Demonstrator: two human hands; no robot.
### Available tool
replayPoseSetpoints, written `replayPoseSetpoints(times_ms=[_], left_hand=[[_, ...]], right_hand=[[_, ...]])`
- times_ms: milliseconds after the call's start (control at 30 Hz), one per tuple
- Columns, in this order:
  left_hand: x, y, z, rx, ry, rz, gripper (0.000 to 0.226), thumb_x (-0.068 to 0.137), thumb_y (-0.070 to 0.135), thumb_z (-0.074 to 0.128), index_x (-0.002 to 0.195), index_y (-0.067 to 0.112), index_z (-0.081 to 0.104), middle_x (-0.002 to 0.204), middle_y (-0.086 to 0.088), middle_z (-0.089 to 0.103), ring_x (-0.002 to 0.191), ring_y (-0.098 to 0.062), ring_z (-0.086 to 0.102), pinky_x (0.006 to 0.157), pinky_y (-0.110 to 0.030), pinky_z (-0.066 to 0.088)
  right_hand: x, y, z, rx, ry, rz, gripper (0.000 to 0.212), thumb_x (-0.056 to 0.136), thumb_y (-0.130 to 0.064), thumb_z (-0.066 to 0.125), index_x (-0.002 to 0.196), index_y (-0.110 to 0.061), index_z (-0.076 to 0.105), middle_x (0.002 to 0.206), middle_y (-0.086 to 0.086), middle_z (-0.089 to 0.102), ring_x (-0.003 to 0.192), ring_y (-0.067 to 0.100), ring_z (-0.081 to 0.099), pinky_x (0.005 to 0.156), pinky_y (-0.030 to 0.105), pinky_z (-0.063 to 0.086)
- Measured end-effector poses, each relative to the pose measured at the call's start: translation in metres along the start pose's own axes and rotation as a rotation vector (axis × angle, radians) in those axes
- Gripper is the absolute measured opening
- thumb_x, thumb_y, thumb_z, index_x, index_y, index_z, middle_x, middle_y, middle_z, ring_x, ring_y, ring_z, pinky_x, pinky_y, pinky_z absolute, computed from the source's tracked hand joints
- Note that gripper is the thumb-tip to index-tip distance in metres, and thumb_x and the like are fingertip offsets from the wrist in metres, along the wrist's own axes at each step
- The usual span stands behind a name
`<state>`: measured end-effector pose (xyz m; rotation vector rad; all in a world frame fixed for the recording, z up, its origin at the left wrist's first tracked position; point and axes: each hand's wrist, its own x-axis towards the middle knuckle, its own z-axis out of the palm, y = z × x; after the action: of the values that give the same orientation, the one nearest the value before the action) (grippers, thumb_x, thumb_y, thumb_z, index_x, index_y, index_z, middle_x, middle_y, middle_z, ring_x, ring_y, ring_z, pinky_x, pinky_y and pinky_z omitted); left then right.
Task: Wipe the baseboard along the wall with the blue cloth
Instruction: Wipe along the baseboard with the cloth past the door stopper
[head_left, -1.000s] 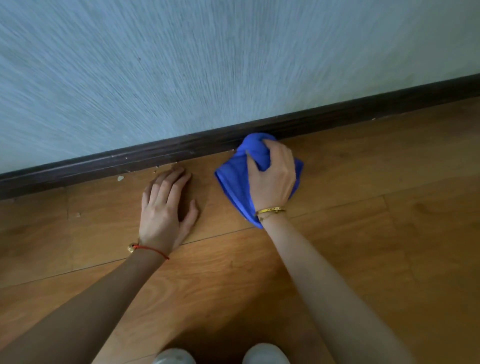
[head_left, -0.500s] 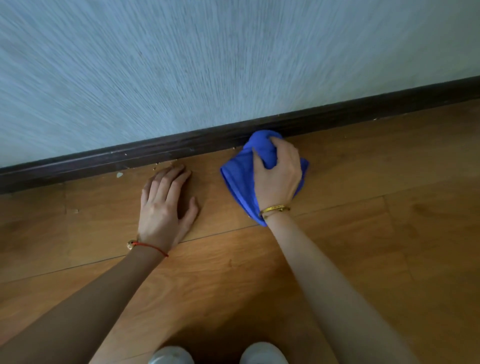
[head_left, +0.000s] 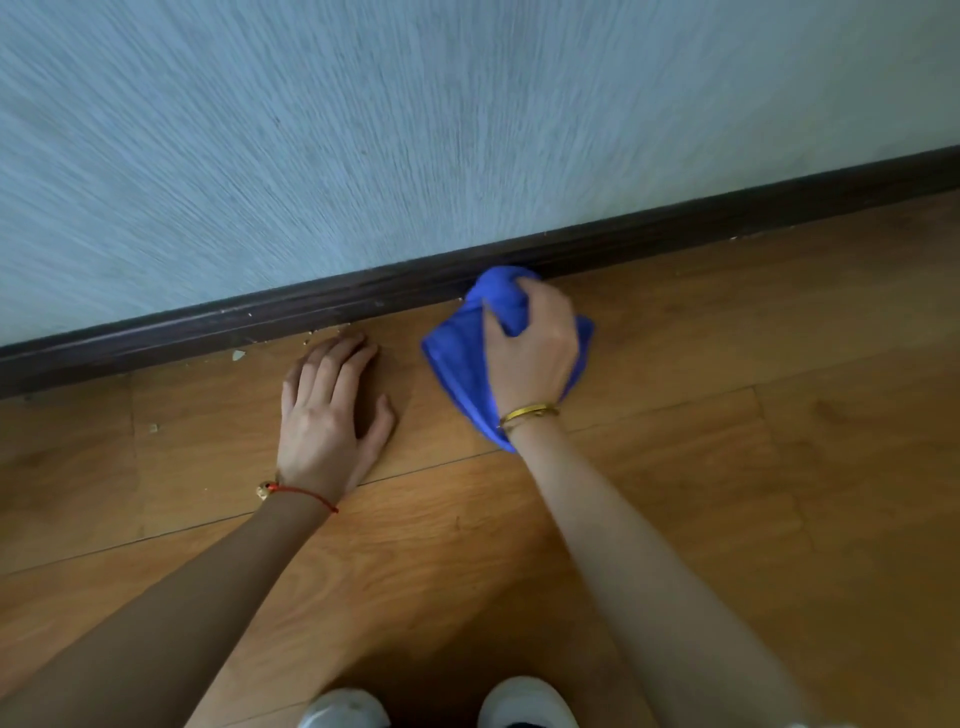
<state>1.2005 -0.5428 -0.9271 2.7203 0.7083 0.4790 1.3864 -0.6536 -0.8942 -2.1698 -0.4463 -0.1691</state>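
Observation:
A dark brown baseboard runs along the foot of a pale blue textured wall, rising from left to right across the view. My right hand grips a bunched blue cloth, whose top end presses against the baseboard near the middle. The rest of the cloth hangs down under my palm onto the floor. My left hand lies flat on the wooden floor, fingers spread, just left of the cloth and short of the baseboard.
The wooden plank floor fills the lower half. Small pale crumbs lie by the baseboard above my left hand, and another chip sits farther left. The toes of two white shoes show at the bottom edge.
My right hand has slid the cloth a little to the right along the baseboard. My left hand has stayed planted on the floor.

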Motion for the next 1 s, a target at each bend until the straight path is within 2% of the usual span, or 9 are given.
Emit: replayPoseSetpoints(times_ms=[100, 200, 367, 500, 633, 800, 1000], left_hand=[[-0.001, 0.001, -0.002, 0.012, -0.015, 0.002, 0.050, 0.096, 0.030, 0.055, 0.139, 0.004, 0.057, 0.143, -0.014, 0.056, 0.132, -0.034, 0.052, 0.110, -0.053, 0.039], [-0.001, 0.002, -0.006, 0.010, -0.035, 0.030, 0.051, 0.097, 0.031, 0.053, 0.141, 0.005, 0.056, 0.144, -0.014, 0.055, 0.131, -0.034, 0.053, 0.108, -0.055, 0.042], [0.007, 0.027, -0.017, -0.061, -0.067, 0.117, 0.045, 0.098, 0.031, 0.053, 0.136, 0.007, 0.059, 0.138, -0.012, 0.060, 0.128, -0.029, 0.053, 0.104, -0.050, 0.044], [0.026, 0.055, -0.027, -0.115, -0.133, 0.216, 0.044, 0.099, 0.032, 0.047, 0.133, 0.009, 0.062, 0.135, -0.010, 0.062, 0.127, -0.028, 0.057, 0.106, -0.051, 0.044], [0.044, 0.088, -0.038, -0.130, -0.181, 0.279, 0.045, 0.099, 0.035, 0.046, 0.135, 0.011, 0.060, 0.136, -0.009, 0.060, 0.128, -0.028, 0.055, 0.111, -0.050, 0.041], [0.067, 0.120, -0.030, -0.145, -0.186, 0.319, 0.044, 0.099, 0.034, 0.048, 0.135, 0.011, 0.060, 0.136, -0.007, 0.060, 0.130, -0.026, 0.053, 0.113, -0.047, 0.039], [0.079, 0.153, 0.007, -0.100, -0.196, 0.260, 0.046, 0.098, 0.036, 0.046, 0.133, 0.010, 0.061, 0.134, -0.008, 0.062, 0.129, -0.026, 0.054, 0.112, -0.046, 0.038]], right_hand=[[-0.004, -0.006, -0.005, 0.029, -0.086, -0.015, 0.026, 0.073, -0.006, 0.075, 0.097, -0.005, 0.066, 0.090, 0.008, 0.065, 0.087, 0.023, 0.060, 0.078, 0.034, 0.052], [0.002, 0.004, -0.033, 0.003, -0.041, -0.003, 0.026, 0.074, -0.005, 0.075, 0.099, -0.006, 0.066, 0.091, 0.006, 0.065, 0.088, 0.018, 0.059, 0.080, 0.025, 0.049], [0.006, 0.017, -0.092, -0.029, -0.009, 0.041, 0.029, 0.078, -0.010, 0.076, 0.105, -0.009, 0.065, 0.099, 0.003, 0.065, 0.093, 0.015, 0.059, 0.085, 0.022, 0.047], [0.009, 0.013, -0.147, -0.056, -0.030, 0.077, 0.030, 0.080, -0.016, 0.077, 0.107, -0.011, 0.064, 0.100, -0.002, 0.063, 0.092, 0.004, 0.054, 0.082, 0.006, 0.040], [0.026, 0.014, -0.195, -0.143, -0.043, 0.059, 0.030, 0.081, -0.022, 0.076, 0.107, -0.013, 0.063, 0.102, -0.003, 0.064, 0.093, 0.007, 0.055, 0.083, 0.018, 0.043], [0.066, 0.042, -0.220, -0.168, -0.024, 0.047, 0.029, 0.082, -0.023, 0.075, 0.106, -0.014, 0.062, 0.102, -0.001, 0.064, 0.094, 0.012, 0.057, 0.085, 0.030, 0.050], [0.099, 0.102, -0.217, -0.109, 0.016, 0.073, 0.032, 0.082, -0.023, 0.075, 0.109, -0.012, 0.062, 0.104, 0.001, 0.064, 0.097, 0.014, 0.057, 0.089, 0.032, 0.050]])
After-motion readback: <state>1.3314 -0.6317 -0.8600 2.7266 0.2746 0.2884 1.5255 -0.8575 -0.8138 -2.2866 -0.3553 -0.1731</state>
